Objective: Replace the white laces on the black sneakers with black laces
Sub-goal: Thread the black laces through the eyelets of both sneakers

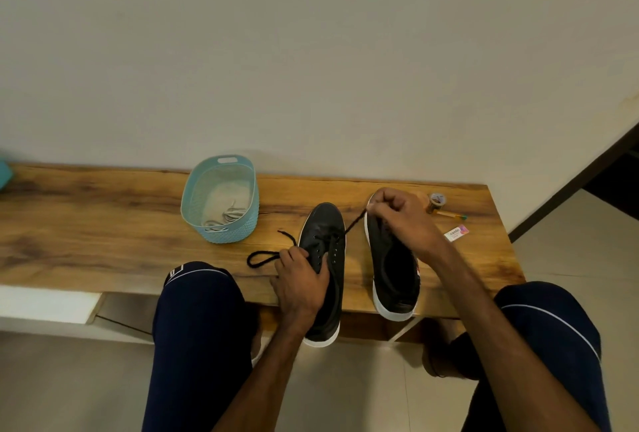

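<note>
While the right hand [397, 214] pinches one end of the black lace [354, 223] between curled fingers and holds it taut from an eyelet, the left hand [301, 281] curls round the upper of the left sneaker [323, 220]. The lace's other end loops out from under that hand towards nine o'clock, a rough, cord-like strand. The shoe is smooth matt black with a white rubber sole, its toe pointing to twelve o'clock. The right sneaker [397, 279] lies just beside it at three o'clock, unlaced, under the right hand. Both rest on a grained wooden tabletop [103, 224]. At ten o'clock stands an oval pale-blue woven-pattern plastic basket [235, 234] holding the bunched white laces [224, 219]. At two o'clock lie a tape roll [436, 201], a pen [449, 214] and a small boxed eraser [457, 234].
</note>
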`<state>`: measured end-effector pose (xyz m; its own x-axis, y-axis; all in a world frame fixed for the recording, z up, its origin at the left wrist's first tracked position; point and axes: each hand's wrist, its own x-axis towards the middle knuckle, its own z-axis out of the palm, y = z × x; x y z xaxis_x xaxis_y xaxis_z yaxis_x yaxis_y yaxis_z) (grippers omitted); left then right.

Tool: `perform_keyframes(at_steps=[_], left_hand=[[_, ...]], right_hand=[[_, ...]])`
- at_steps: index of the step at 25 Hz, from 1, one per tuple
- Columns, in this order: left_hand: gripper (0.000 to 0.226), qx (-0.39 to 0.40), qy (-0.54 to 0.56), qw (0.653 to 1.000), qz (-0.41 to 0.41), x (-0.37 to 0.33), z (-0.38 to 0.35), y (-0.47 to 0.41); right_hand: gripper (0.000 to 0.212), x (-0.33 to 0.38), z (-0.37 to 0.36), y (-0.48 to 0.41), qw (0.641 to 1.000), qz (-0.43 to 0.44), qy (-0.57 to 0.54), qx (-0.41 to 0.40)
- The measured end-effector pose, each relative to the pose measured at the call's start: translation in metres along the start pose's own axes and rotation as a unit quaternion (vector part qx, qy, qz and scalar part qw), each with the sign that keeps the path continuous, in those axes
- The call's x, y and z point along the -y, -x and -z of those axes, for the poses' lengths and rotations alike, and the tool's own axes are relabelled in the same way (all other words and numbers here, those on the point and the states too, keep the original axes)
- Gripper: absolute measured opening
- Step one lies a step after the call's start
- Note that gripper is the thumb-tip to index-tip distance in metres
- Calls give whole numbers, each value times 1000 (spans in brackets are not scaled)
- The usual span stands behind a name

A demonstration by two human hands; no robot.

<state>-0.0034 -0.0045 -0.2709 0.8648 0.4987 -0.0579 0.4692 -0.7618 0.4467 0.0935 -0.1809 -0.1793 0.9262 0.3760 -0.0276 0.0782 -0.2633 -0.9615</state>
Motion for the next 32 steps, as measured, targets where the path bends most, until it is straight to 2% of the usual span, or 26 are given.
perform_keyframes(at_steps=[1, 2, 3, 4, 5, 6, 7, 9, 11, 15, 16, 17, 19, 21, 22, 23, 24, 26, 27, 29, 32], left_hand=[[44, 1, -5, 1000, -1, -1, 3, 0], [44, 0, -15, 1000, -9, -1, 6, 1], [44, -2, -25, 999, -22, -1, 10, 0], [44, -2, -28, 999, -37, -1, 14, -1], [45, 1, -26, 999, -47, -1, 19, -3], [44, 9, -27, 998, -51, -1, 24, -7], [43, 24, -34, 998, -51, -2, 30, -12], [38, 71, -51, 995, -45, -3, 39, -24], [30, 119, -57, 990, -56, -2, 46, -33], [21, 166, -39, 982, -77, 1, 51, -45], [21, 166, -30, 983, -73, 2, 52, -47], [21, 165, -21, 984, -68, 4, 53, -48], [22, 167, 4, 984, -58, 6, 53, -49], [25, 174, 36, 983, -46, 8, 52, -49], [26, 178, 48, 982, -39, 9, 51, -50], [28, 181, 59, 981, -30, 10, 50, -51], [28, 185, 73, 980, -21, 11, 50, -52], [29, 186, 96, 978, -7, 13, 49, -51], [30, 186, 105, 977, -2, 13, 48, -51], [32, 187, 125, 974, 9, 12, 46, -49], [31, 187, 153, 970, 14, 12, 45, -48]], right_hand=[[14, -2, 6, 2, 995, -19, 93, 36], [14, -8, 6, 5, 968, -56, 228, 93], [15, -16, 2, 8, 922, -99, 344, 147], [22, -22, -3, 8, 890, -136, 404, 165], [30, -23, -8, 8, 891, -153, 399, 151], [34, -19, -10, 8, 913, -149, 361, 116], [35, -11, -9, 8, 934, -129, 326, 73], [34, 1, -2, 8, 951, -111, 288, 15], [28, 3, 3, 12, 952, -120, 282, 1], [19, 2, 7, 15, 920, -124, 372, 13], [18, 3, 7, 14, 927, -125, 354, 24], [17, 5, 6, 15, 949, -127, 284, 44], [14, 13, 2, 15, 987, -100, 31, 122], [12, 21, 1, 13, 962, -19, -217, 164], [13, 21, 2, 9, 942, 13, -294, 161], [16, 21, 0, 5, 936, 30, -318, 146], [17, 18, -3, 1, 950, 30, -287, 120], [15, 3, -16, -5, 990, 0, -126, 66], [13, -5, -24, -8, 998, -15, -41, 53], [8, -20, -40, -14, 995, -20, 90, 45], [4, -30, -61, -21, 982, 12, 183, 44]])
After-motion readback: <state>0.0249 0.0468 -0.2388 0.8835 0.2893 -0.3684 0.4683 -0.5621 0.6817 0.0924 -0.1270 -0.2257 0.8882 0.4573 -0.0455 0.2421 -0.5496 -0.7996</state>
